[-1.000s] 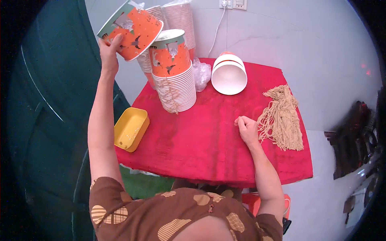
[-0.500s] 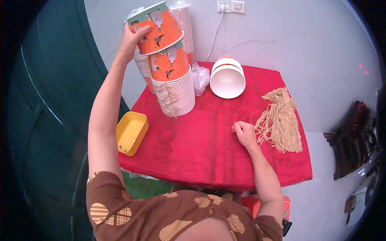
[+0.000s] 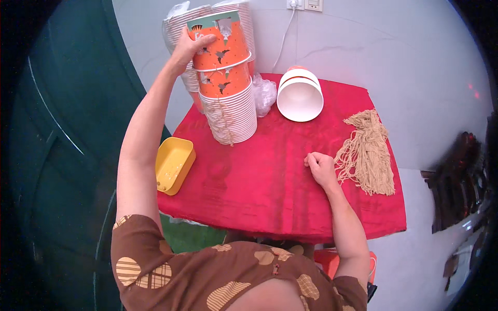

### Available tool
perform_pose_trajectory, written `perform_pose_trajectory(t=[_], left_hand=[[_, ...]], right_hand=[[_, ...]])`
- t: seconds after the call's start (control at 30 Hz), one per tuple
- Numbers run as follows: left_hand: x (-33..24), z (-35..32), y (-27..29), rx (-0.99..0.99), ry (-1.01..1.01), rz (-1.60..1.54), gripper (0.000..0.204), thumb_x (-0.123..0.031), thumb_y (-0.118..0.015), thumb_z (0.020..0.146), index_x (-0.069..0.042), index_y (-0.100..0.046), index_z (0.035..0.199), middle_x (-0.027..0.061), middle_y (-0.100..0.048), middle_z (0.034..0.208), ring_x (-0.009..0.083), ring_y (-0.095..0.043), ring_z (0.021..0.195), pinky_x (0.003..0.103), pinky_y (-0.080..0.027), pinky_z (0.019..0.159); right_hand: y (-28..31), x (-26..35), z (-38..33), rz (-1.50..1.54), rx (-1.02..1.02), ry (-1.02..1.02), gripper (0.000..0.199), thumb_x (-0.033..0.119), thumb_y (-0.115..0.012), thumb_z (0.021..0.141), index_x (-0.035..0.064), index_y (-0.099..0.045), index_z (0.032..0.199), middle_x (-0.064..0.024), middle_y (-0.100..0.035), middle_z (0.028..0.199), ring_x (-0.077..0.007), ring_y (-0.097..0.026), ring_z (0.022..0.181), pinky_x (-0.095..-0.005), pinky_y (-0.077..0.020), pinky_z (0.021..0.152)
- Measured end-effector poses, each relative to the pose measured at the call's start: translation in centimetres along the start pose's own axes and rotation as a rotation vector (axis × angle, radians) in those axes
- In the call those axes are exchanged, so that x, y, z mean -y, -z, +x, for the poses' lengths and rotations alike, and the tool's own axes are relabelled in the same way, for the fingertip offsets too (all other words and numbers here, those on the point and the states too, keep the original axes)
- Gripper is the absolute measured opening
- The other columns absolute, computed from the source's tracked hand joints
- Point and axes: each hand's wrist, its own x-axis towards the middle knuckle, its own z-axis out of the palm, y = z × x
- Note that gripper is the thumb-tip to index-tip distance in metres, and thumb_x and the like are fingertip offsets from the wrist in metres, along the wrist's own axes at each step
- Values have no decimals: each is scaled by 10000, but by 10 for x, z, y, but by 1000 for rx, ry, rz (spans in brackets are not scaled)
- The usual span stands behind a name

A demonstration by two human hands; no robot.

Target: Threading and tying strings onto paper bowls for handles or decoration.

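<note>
My left hand (image 3: 191, 45) is closed on an orange paper tub (image 3: 228, 49) with a green band and printed animals. The tub is upside down, its white rim around the upper part of a tall stack of paper tubs (image 3: 231, 116), nested upside down. My thumb lies across its front; the other fingers are mostly hidden behind it. Strands of tan twine (image 3: 224, 122) hang down the stack's front. My right hand (image 3: 321, 167) rests on the red tablecloth as a loose fist, with nothing showing in it, beside a bundle of tan twine (image 3: 371, 155).
Two nested white-lined tubs (image 3: 301, 101) lie on their side at the back. More stacked tubs (image 3: 179, 26) in clear plastic stand behind my left hand, near crumpled plastic (image 3: 263, 96). A yellow tray (image 3: 176, 155) sits at the left edge of the red-covered table (image 3: 249, 192).
My left hand has brought the orange tub right and lower over the stack, covering more of the tub beneath. The right fist stays in place on the cloth. The view has shifted slightly.
</note>
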Motion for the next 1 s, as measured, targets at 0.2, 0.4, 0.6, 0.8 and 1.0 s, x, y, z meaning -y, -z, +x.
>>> perform_pose_trajectory(t=[0.2, 0.4, 0.6, 0.8, 1.0], left_hand=[[8, -4, 0, 16, -4, 28, 708, -361, -828, 707, -16, -439, 1187, 94, -616, 1043, 153, -626, 918, 300, -523, 802], [11, -12, -1, 14, 52, -14, 762, -327, -832, 706, -3, -380, 1228, 113, -595, 1076, 171, -625, 942, 320, -535, 833], [10, -22, -9, -22, 33, 38, 786, -323, -831, 707, 9, -367, 1247, 117, -596, 1069, 168, -630, 922, 315, -549, 806], [10, -24, -11, 17, 19, 11, 789, -335, -833, 706, 7, -369, 1244, 109, -594, 1058, 163, -629, 919, 318, -548, 811], [20, -23, -4, 10, 37, 2, 818, -351, -836, 702, 8, -353, 1257, 121, -576, 1089, 173, -620, 952, 321, -540, 836]], right_hand=[[1, 6, -1, -47, 11, -15, 311, 220, -521, 921, -5, -667, 765, -113, -664, 665, -210, -654, 621, -350, -496, 598], [1, 8, -1, -34, 14, -11, 305, 218, -531, 918, -13, -670, 776, -115, -668, 669, -205, -657, 626, -344, -501, 608], [3, 7, -1, 9, 31, -28, 301, 204, -528, 919, -18, -669, 773, -110, -668, 668, -196, -658, 635, -337, -502, 614], [3, 5, 0, 13, 21, -33, 301, 198, -524, 918, -18, -666, 764, -105, -665, 660, -185, -653, 628, -332, -502, 612], [1, 6, 1, 0, 31, -47, 304, 203, -526, 916, -18, -664, 759, -105, -666, 661, -186, -656, 626, -328, -505, 614]])
